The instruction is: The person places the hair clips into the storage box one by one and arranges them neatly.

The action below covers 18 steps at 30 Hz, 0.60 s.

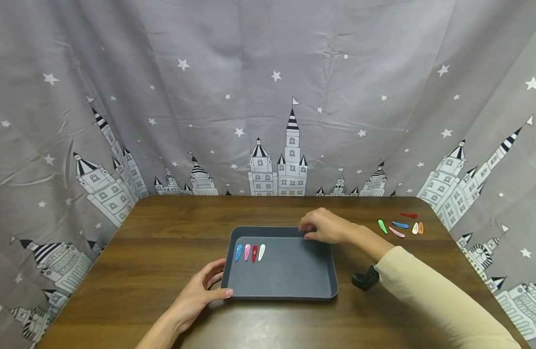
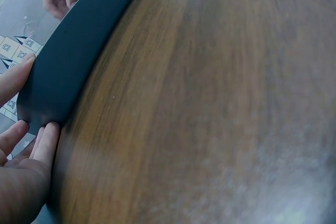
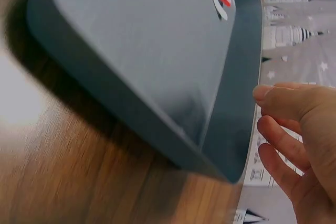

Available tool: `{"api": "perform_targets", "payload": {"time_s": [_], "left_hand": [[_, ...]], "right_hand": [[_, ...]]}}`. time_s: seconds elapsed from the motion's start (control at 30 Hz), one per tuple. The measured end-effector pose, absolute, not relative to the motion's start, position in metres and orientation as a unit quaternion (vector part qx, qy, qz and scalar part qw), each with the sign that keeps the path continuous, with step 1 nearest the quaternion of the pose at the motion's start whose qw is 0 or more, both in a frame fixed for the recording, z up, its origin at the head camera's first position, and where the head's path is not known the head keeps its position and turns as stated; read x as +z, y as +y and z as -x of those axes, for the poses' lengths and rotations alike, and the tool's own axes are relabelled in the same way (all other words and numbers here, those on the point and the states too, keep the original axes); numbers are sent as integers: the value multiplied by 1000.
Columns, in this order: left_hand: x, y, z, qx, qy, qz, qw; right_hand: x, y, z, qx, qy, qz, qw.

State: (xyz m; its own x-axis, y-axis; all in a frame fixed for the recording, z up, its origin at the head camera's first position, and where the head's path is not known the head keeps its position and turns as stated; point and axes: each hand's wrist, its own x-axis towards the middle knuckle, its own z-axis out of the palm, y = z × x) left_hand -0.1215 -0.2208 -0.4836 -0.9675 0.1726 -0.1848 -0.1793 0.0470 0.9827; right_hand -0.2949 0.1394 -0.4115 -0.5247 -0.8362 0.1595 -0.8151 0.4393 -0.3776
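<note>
My left hand (image 1: 198,293) holds the left side of the grey tray (image 1: 289,278), thumb at its near left corner. In the left wrist view, the fingers of that hand (image 2: 31,148) touch the tray's wall (image 2: 76,51). Over the far right corner is my right hand (image 1: 326,226), fingers loosely bent. The right wrist view has this hand (image 3: 302,135) beside the rim with nothing visible in it; contact is unclear. A blue clip (image 1: 238,252), pink clip (image 1: 247,252), red clip (image 1: 254,253) and white clip (image 1: 261,252) lie side by side in the tray's left part.
At the table's back right lie a green clip (image 1: 382,226), a blue one (image 1: 400,225), a pink one (image 1: 397,232), a red one (image 1: 409,214), a white one (image 1: 414,228) and an orange one (image 1: 420,228). A black object (image 1: 365,279) is below the right forearm.
</note>
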Motion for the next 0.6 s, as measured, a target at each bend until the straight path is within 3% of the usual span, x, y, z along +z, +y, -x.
{"api": "perform_targets", "payload": {"time_s": [0.6], "left_hand": [[-483, -222, 124, 688, 714, 14, 128]], "right_hand": [[-412, 215, 307, -242, 885, 398, 1]]}}
